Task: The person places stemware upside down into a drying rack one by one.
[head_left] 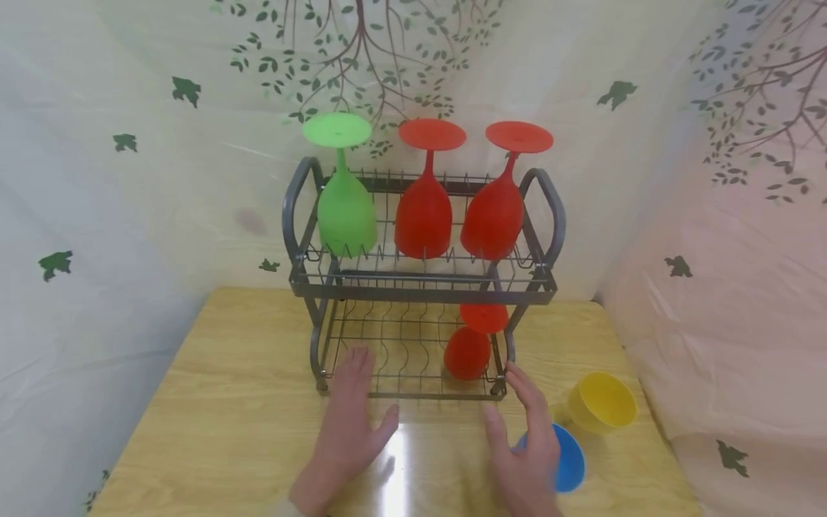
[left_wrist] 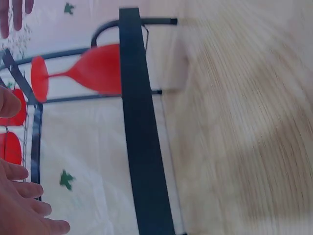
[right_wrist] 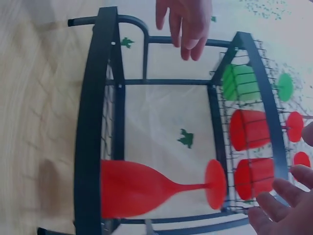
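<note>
A dark two-tier dish rack [head_left: 423,294] stands on the wooden table. Upside down on its upper tier are a green goblet [head_left: 347,212] and two red ones, the middle goblet [head_left: 423,219] and the right goblet [head_left: 494,219]. Another red goblet [head_left: 466,353] is inverted at the right end of the lower tier. My left hand [head_left: 349,427] is at the rack's front left, fingers extended and holding nothing; contact with the rack is unclear. Empty too, my right hand [head_left: 526,445] is by the front right corner, fingers apart, partly covering a blue cup [head_left: 570,459].
A yellow cup [head_left: 602,402] sits behind the blue one, near the table's right edge. Behind the table hangs a pale cloth [head_left: 245,143] printed with leaves and branches. The wooden tabletop [head_left: 213,402] extends to the rack's left.
</note>
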{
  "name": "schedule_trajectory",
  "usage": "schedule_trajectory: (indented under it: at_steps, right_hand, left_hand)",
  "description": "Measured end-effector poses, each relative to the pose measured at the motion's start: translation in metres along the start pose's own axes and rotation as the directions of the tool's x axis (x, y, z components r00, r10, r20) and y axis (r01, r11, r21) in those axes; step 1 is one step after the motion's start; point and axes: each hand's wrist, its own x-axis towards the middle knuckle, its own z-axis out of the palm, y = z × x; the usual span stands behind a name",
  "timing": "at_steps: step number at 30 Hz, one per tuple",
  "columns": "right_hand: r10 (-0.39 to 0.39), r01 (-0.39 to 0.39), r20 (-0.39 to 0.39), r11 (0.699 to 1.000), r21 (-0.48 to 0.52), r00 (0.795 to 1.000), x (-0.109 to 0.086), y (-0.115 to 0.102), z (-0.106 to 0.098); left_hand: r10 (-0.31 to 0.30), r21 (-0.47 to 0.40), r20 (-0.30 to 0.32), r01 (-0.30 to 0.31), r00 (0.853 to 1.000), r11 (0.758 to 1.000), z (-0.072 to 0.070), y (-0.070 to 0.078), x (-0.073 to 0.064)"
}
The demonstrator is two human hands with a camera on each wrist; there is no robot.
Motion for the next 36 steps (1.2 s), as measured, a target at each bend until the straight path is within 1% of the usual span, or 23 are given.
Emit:
schedule_trajectory:
  at_steps: [1,3,5,7,10,12,14,17,20,23,26,29,31,33,36]
  right_hand:
    - [-0.006,0.006,-0.002,1.0,0.007,1.0,0.0,-0.001,-0.005]
    - [0.021,-0.021,0.008,1.0,0.014,1.0,0.0,-0.003,-0.014]
    - [0.046,-0.046,0.016,0.999,0.024,0.999,0.0,-0.003,-0.023]
    - [0.048,-0.049,0.019,0.998,0.045,0.999,0.001,-0.001,-0.03]
    - [0.029,-0.03,0.01,0.997,0.07,1.0,0.003,0.006,-0.041]
    - [0.037,-0.038,0.009,0.997,0.067,0.999,0.004,0.011,-0.048]
    - [0.05,-0.05,0.014,0.997,0.065,0.999,0.005,0.016,-0.055]
    - [0.052,-0.054,0.026,0.997,0.057,0.998,0.008,0.025,-0.065]
    - [0.063,-0.065,0.038,0.997,0.032,0.997,0.01,0.036,-0.073]
    - [0.099,-0.099,0.043,0.995,0.002,0.994,0.012,0.044,-0.079]
    - [0.105,-0.104,0.045,0.994,-0.012,0.993,0.014,0.051,-0.084]
    - [0.1,-0.098,0.041,0.994,-0.039,0.994,0.017,0.057,-0.089]
    - [0.087,-0.084,0.039,0.994,-0.067,0.995,0.019,0.062,-0.092]
    - [0.088,-0.085,0.033,0.992,-0.09,0.996,0.021,0.067,-0.096]
    - [0.074,-0.071,0.021,0.991,-0.115,0.997,0.026,0.076,-0.101]
  left_hand:
    - [0.02,-0.01,-0.002,-0.02,1.0,1.0,0.001,0.004,0.0]
    - [0.06,-0.031,-0.002,-0.06,0.998,0.998,0.002,0.014,0.001]
    - [0.11,-0.035,-0.012,-0.111,0.994,0.993,0.003,0.022,0.001]
    - [0.147,-0.042,-0.009,-0.148,0.989,0.988,0.004,0.029,0.002]
    - [0.206,-0.049,0.003,-0.205,0.979,0.977,0.006,0.039,0.003]
    - [0.259,-0.046,0.005,-0.258,0.966,0.965,0.008,0.044,0.004]
    - [0.316,-0.044,0.0,-0.316,0.949,0.948,0.011,0.05,0.006]
    - [0.381,-0.047,0.025,-0.38,0.924,0.924,0.015,0.061,0.011]
    - [0.421,-0.041,0.086,-0.419,0.903,0.907,0.018,0.072,0.014]
    - [0.462,-0.02,0.134,-0.464,0.877,0.886,0.023,0.082,0.015]
    - [0.478,-0.03,0.19,-0.481,0.858,0.876,0.027,0.092,0.016]
    - [0.491,-0.036,0.249,-0.498,0.835,0.866,0.03,0.101,0.017]
    - [0.511,-0.033,0.273,-0.523,0.815,0.852,0.032,0.106,0.018]
    - [0.527,-0.028,0.305,-0.546,0.793,0.837,0.034,0.111,0.02]
    - [0.517,-0.052,0.384,-0.542,0.765,0.839,0.037,0.118,0.024]
